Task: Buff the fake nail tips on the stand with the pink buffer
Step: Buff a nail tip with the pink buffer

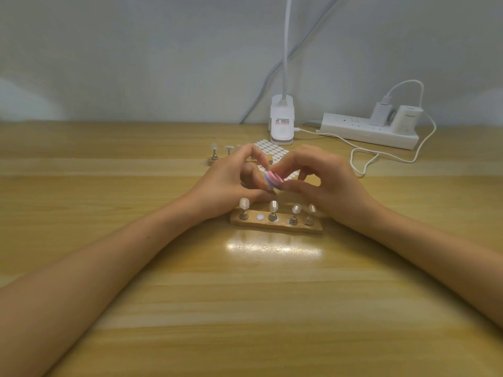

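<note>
on the wooden worktop [245, 308], just in front of the person, sits the near stand [276, 227], a low wooden block. four clear nail tips [244, 204] stand upright on its metal pegs. the second place from the left holds only a white disc [260, 217], with no peg.

both hands are raised together just behind this stand. the right hand [324, 180] pinches the pink buffer [273, 178], a small layered block of pink, lilac and white, between thumb and fingertips. the left hand [228, 183] has its fingers curled in towards the buffer and seems to pinch a lifted tip [270, 186], a small pale piece right under the buffer's edge. blur makes that grip hard to confirm. buffer and piece look to be touching.

farther back lie a far stand [211, 161] with more tips, a sheet of white dots [272, 152], a clip lamp [282, 121] and a power strip [364, 130].

judging from the vacant place, the step in hand is buffing one tip held off the stand, with the other four on the block waiting. the next move probably calls for short, light strokes across the tip's curved face while the left hand keeps it steady. then the peg needs setting squarely back on the disc without knocking its neighbours, which stand close on either side.
</note>
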